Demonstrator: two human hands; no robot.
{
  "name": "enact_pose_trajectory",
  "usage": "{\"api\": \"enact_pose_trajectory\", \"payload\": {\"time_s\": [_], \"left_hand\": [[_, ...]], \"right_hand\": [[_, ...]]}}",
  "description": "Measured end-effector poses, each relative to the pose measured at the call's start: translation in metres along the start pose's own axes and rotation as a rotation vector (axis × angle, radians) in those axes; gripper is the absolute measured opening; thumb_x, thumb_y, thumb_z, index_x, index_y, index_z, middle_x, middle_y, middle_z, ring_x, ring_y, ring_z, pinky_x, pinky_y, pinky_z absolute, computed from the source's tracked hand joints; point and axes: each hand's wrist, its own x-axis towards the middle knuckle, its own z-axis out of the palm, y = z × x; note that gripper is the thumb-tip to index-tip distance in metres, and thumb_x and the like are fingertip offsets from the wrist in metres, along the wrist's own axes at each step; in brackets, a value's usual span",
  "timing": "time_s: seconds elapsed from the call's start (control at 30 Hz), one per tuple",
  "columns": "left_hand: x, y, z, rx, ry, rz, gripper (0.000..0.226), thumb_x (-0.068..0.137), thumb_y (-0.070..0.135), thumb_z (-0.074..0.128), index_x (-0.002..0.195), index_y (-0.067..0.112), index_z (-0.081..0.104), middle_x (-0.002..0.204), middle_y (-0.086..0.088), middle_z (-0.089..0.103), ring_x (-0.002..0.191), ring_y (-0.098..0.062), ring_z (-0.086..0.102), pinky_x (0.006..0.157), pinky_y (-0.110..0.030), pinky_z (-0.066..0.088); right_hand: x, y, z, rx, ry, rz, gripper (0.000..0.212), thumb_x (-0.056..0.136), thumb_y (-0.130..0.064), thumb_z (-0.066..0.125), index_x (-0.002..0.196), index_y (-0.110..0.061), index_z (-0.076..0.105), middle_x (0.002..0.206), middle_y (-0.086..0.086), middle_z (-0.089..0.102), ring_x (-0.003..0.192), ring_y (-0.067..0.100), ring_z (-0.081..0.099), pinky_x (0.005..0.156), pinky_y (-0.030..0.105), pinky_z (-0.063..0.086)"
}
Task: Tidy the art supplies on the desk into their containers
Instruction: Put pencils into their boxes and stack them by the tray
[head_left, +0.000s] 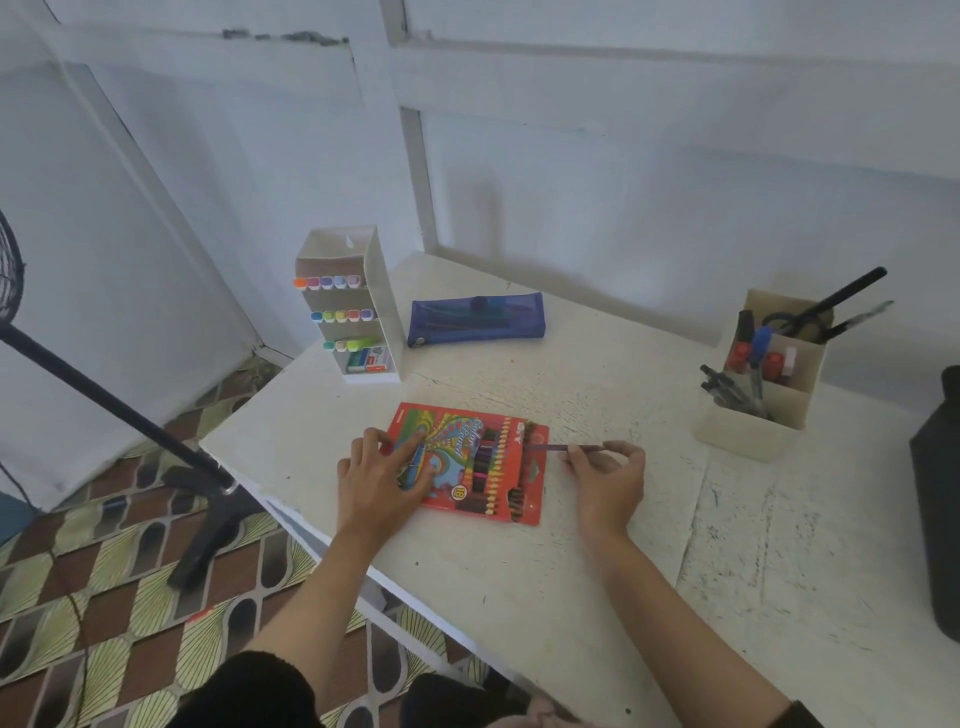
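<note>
Across the top of the frame we see pale blue-white panelled walls (675, 156). At centre stands a worn white desk (571, 571). Lower left shows patterned brown-and-green flooring (104, 597) and a black fan stand (119, 410).

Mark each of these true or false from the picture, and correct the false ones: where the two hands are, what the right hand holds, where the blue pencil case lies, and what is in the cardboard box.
1. The left hand presses flat on the coloured pencil pack. True.
2. The right hand is empty. False: it pinches a dark pencil whose tip points at the pack's open end.
3. The blue pencil case lies on the desk behind the pack. True.
4. The white marker stand lies on its side. False: it stands upright with rows of marker caps showing.
5. The cardboard organiser on the right holds only erasers. False: it holds pens, markers and scissors.
</note>
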Motion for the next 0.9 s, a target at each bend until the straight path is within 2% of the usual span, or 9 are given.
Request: {"api": "enact_pose_trajectory", "payload": {"time_s": [0.17,0.3,0.37,0.43,0.53,0.63,0.77,0.83,0.9], "left_hand": [[-0.002,-0.002,0.001,-0.010,0.001,0.004,0.061,0.080,0.063,0.036,0.126,0.031,0.061,0.103,-0.003,0.047,0.094,-0.022,0.049,0.077,-0.039,0.043],[-0.002,-0.002,0.002,-0.008,0.010,0.005,0.061,0.081,0.063,0.036,0.125,0.030,0.061,0.103,-0.003,0.047,0.095,-0.021,0.050,0.077,-0.040,0.044],[-0.002,-0.002,0.002,-0.006,0.009,0.007,0.061,0.081,0.063,0.035,0.125,0.030,0.061,0.104,-0.003,0.048,0.095,-0.021,0.050,0.077,-0.040,0.044],[-0.002,-0.002,0.001,-0.008,0.002,0.004,0.061,0.081,0.064,0.035,0.125,0.030,0.061,0.104,-0.003,0.049,0.095,-0.022,0.050,0.078,-0.041,0.044],[-0.003,-0.001,0.001,-0.005,0.004,0.005,0.061,0.082,0.063,0.035,0.125,0.029,0.062,0.104,-0.004,0.050,0.095,-0.022,0.050,0.077,-0.041,0.044],[-0.004,0.000,0.001,-0.013,0.015,0.010,0.059,0.081,0.062,0.036,0.123,0.029,0.063,0.102,-0.004,0.050,0.093,-0.023,0.051,0.076,-0.040,0.044],[-0.005,0.001,0.000,-0.019,0.027,0.009,0.057,0.080,0.060,0.039,0.121,0.029,0.064,0.101,-0.004,0.050,0.091,-0.023,0.052,0.074,-0.039,0.044],[-0.005,0.000,0.000,-0.018,0.027,0.012,0.058,0.080,0.060,0.039,0.121,0.029,0.064,0.100,-0.004,0.050,0.091,-0.023,0.052,0.074,-0.039,0.045],[-0.005,0.001,0.000,-0.024,0.022,0.010,0.058,0.081,0.061,0.038,0.122,0.028,0.063,0.100,-0.004,0.050,0.091,-0.023,0.052,0.074,-0.039,0.045]], "right_hand": [[-0.004,0.009,0.001,-0.041,0.055,-0.106,0.025,0.080,0.004,0.069,0.099,-0.004,0.056,0.090,0.016,0.066,0.073,0.009,0.063,0.058,0.007,0.048],[-0.006,0.018,0.002,-0.187,-0.001,-0.206,0.016,0.088,-0.002,0.060,0.103,-0.001,0.067,0.090,0.013,0.070,0.069,-0.002,0.064,0.066,0.002,0.046],[-0.007,0.016,0.002,-0.160,0.002,-0.190,0.021,0.089,-0.001,0.058,0.109,-0.006,0.063,0.085,0.009,0.069,0.066,-0.008,0.063,0.064,0.001,0.045],[-0.004,0.013,0.003,-0.086,0.023,-0.130,0.025,0.088,-0.001,0.060,0.111,-0.009,0.054,0.079,0.009,0.069,0.063,-0.006,0.064,0.060,0.003,0.045],[0.001,0.012,0.005,-0.059,0.051,-0.074,0.019,0.086,-0.003,0.064,0.099,-0.003,0.051,0.078,0.015,0.069,0.058,-0.001,0.065,0.054,0.006,0.046],[0.001,0.017,0.009,-0.169,0.038,-0.123,0.014,0.084,-0.006,0.067,0.084,-0.003,0.054,0.073,0.013,0.068,0.054,0.001,0.064,0.050,0.007,0.045],[-0.001,0.023,0.013,-0.388,-0.033,-0.224,0.014,0.081,-0.016,0.071,0.073,-0.009,0.061,0.068,0.000,0.064,0.067,0.019,0.063,0.053,0.016,0.042],[0.000,0.026,0.015,-0.484,-0.066,-0.242,0.010,0.082,-0.022,0.071,0.079,-0.012,0.069,0.071,-0.002,0.064,0.069,0.019,0.062,0.054,0.017,0.038],[0.001,0.030,0.016,-0.566,-0.088,-0.271,0.017,0.083,-0.028,0.070,0.093,-0.015,0.074,0.081,0.003,0.067,0.073,0.018,0.061,0.058,0.020,0.040]]}}
